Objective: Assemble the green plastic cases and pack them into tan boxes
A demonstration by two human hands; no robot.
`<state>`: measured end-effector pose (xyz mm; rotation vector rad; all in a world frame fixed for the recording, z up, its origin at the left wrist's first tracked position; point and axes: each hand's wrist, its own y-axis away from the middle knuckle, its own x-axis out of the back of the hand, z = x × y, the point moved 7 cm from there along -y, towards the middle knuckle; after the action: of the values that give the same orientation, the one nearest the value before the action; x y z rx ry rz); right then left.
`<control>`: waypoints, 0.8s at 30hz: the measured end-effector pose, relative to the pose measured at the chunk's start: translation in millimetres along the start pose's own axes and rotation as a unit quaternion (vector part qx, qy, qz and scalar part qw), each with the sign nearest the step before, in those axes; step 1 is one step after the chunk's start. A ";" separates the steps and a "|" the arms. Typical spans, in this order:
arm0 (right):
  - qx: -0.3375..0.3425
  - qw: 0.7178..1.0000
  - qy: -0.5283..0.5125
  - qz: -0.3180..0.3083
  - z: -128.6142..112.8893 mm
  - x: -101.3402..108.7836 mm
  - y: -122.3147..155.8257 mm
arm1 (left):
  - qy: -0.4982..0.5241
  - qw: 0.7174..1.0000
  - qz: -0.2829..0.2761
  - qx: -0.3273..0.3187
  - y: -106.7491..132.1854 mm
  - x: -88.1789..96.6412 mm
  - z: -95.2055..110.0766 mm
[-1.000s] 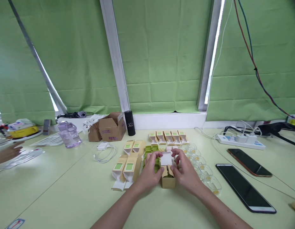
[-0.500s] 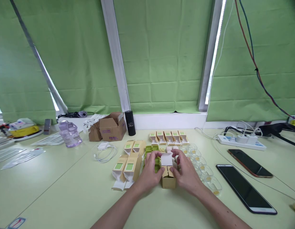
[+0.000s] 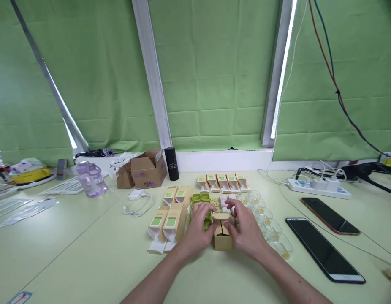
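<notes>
A small kraft cardboard box sits on the table between my hands, its top flap partly bent over above two inner side flaps. My left hand grips the box's left side, thumb at the inner flap and fingers curled by the top flap. On the other side my right hand grips it in the same way. Green plastic containers stand behind my left hand. Beyond my right hand are pale pink pieces and clear plastic cups with yellow spots. Small yellow pieces lie between them, partly hidden.
Open kraft boxes with green squares stand at left, and another row of boxes behind. Two phones lie at right, near a power strip. A charger cable, brown carton, black cylinder and purple bottle stand farther back.
The top flap has tipped from upright, white inside showing, toward me, so its kraft outer side now shows. Both hands stay at the box with little movement.
</notes>
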<state>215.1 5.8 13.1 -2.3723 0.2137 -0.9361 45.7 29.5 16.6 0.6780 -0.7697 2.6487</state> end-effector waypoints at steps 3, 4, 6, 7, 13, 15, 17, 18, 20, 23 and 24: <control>0.017 1.000 -0.004 -0.002 -2.1 0.5 -0.3 | -0.005 1.000 -0.002 -0.016 -0.7 -0.2 4.1; 0.026 1.000 -0.009 -0.002 -3.8 1.5 -0.4 | -0.007 1.000 -0.001 -0.018 -0.8 0.0 4.8; 0.052 0.998 -0.028 0.004 -8.7 5.8 -0.2 | -0.009 1.000 0.001 -0.019 -1.0 0.6 5.6; 0.067 0.997 -0.041 0.009 -11.9 8.9 0.1 | -0.010 1.000 0.001 -0.019 -1.1 0.8 5.6; 0.147 0.987 -0.058 0.017 -29.2 21.4 2.9 | -0.011 1.000 0.001 -0.023 -0.8 -0.4 3.3; 0.170 0.984 -0.045 0.019 -32.2 21.6 3.8 | -0.013 1.000 0.000 -0.024 -1.1 -1.1 2.1; 0.195 0.980 -0.037 0.025 -34.6 21.6 5.0 | -0.013 0.999 0.000 -0.033 -1.7 0.0 3.2; 0.207 0.977 -0.034 0.027 -35.4 21.6 5.6 | -0.012 0.999 0.001 -0.044 -2.0 1.6 5.3; 0.224 0.974 -0.025 0.023 -36.6 21.0 6.7 | -0.009 0.997 0.002 -0.078 -2.0 7.1 12.6; 0.238 0.971 -0.015 0.015 -38.0 20.8 7.9 | -0.025 0.991 0.012 -0.135 0.4 17.8 25.2; 0.239 0.971 -0.014 0.012 -38.3 20.9 8.1 | -0.041 0.987 0.016 -0.155 1.9 20.6 29.2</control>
<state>205.5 -25.4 43.2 -1.9320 0.0021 -0.8316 37.9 14.6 48.1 0.6942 -1.1919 2.4619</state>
